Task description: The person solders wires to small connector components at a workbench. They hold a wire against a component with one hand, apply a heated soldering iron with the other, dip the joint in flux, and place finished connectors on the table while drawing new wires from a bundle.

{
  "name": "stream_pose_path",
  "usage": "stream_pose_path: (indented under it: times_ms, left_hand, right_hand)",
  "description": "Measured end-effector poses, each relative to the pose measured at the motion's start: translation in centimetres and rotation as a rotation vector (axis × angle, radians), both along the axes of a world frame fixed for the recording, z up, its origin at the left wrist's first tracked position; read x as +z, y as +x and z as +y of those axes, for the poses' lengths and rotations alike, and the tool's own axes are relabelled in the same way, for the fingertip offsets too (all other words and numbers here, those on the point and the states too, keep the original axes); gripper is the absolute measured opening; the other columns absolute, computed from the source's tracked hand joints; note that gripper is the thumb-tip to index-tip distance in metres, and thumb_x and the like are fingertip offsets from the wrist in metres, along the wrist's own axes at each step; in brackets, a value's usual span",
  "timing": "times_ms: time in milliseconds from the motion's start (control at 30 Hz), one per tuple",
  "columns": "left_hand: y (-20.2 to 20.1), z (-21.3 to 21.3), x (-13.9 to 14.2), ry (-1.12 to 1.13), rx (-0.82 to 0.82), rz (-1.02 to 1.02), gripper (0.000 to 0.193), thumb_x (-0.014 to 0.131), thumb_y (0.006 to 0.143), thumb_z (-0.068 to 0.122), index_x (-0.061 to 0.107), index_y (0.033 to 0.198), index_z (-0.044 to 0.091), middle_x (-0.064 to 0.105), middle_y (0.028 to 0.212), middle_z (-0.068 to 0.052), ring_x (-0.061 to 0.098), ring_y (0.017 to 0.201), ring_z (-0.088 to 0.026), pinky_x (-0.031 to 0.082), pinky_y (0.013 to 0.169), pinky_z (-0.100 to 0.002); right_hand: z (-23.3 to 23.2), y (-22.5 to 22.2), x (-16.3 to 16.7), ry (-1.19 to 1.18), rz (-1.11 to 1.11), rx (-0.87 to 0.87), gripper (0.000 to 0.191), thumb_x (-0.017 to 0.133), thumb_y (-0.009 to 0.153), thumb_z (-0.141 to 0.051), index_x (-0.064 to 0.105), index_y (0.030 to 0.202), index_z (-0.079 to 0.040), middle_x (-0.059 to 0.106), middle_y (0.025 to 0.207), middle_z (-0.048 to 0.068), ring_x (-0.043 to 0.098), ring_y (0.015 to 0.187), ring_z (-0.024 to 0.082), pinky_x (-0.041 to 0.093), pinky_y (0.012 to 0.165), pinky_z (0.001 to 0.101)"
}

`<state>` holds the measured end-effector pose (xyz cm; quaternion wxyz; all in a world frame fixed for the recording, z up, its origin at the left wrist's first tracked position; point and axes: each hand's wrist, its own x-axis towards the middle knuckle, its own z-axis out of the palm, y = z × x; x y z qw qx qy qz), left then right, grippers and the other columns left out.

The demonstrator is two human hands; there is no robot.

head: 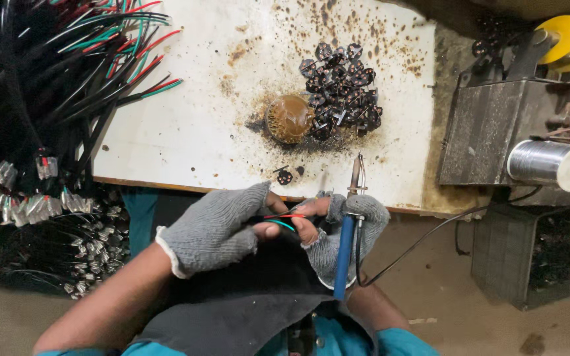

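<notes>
My left hand point(216, 227), in a grey fingerless glove, pinches a black cable whose red and green cores point(284, 219) stick out toward the right. My right hand point(348, 227), also in a grey glove, grips a blue-handled soldering iron point(347, 247) with its metal tip point(357, 173) pointing up over the table edge; its fingertips also touch the wire ends. Both hands meet just below the front edge of the stained white board point(186, 118).
A pile of small black plug parts point(341, 89) and a round brown flux tin point(289, 118) sit on the board. Bundles of black cables point(47, 72) lie at left. A solder spool point(552, 165), yellow reels point(565, 36) and a metal box point(489, 132) stand at right.
</notes>
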<state>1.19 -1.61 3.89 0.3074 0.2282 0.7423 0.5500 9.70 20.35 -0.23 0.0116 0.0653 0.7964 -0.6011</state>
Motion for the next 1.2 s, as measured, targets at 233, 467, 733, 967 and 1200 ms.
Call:
stream_pose_path:
  times_ms: [233, 467, 733, 967, 1200]
  left_hand:
    - [0.6, 1.3, -1.2, -0.035, 0.098, -0.239, 0.017, 0.062, 0.097, 0.027, 0.065, 0.101, 0.011, 0.070, 0.074, -0.008, 0.073, 0.066, -0.023, 0.056, 0.065, -0.035]
    - [1.1, 1.1, -1.7, 0.100, 0.116, -0.027, 0.010, 0.064, 0.094, 0.012, 0.063, 0.103, 0.009, 0.069, 0.095, -0.008, 0.070, 0.087, -0.027, 0.055, 0.078, -0.036]
    - [1.2, 1.1, -2.3, 0.154, 0.083, 0.044, 0.011, 0.070, 0.091, 0.010, 0.065, 0.100, 0.009, 0.066, 0.095, -0.009, 0.069, 0.090, -0.029, 0.054, 0.079, -0.038]
    - [1.1, 0.6, -1.8, -0.128, -0.012, 0.083, 0.014, 0.074, 0.087, 0.017, 0.067, 0.098, 0.012, 0.068, 0.090, -0.010, 0.069, 0.086, -0.031, 0.053, 0.074, -0.040]
    - [3.2, 1.7, -1.3, 0.393, 0.391, -0.796, 0.044, 0.077, 0.084, 0.011, 0.063, 0.125, 0.013, 0.063, 0.083, -0.005, 0.058, 0.074, -0.011, 0.047, 0.069, -0.030]
  right_hand:
    - [0.8, 0.4, -0.5, 0.014, 0.045, 0.041, 0.022, 0.077, 0.095, -0.023, 0.068, 0.102, -0.004, 0.075, 0.098, 0.009, 0.073, 0.099, 0.021, 0.059, 0.094, 0.0342]
    - [0.8, 0.4, 0.0, 0.015, 0.098, 0.099, 0.021, 0.078, 0.095, -0.018, 0.066, 0.105, -0.004, 0.072, 0.099, 0.007, 0.071, 0.094, 0.019, 0.058, 0.088, 0.0314]
    - [0.6, 0.6, -0.6, 0.116, 0.200, 0.135, 0.019, 0.077, 0.096, -0.013, 0.063, 0.108, -0.006, 0.071, 0.101, 0.006, 0.070, 0.093, 0.018, 0.056, 0.084, 0.0308]
    - [0.1, -1.1, 1.9, 0.200, 0.405, 0.125, 0.017, 0.083, 0.091, -0.014, 0.066, 0.095, -0.012, 0.074, 0.087, 0.004, 0.071, 0.076, 0.019, 0.057, 0.073, 0.0314]
    - [0.2, 0.2, 1.5, 0.044, 0.045, 0.098, 0.017, 0.080, 0.089, -0.016, 0.068, 0.096, -0.006, 0.072, 0.092, 0.005, 0.070, 0.086, 0.018, 0.057, 0.079, 0.0293]
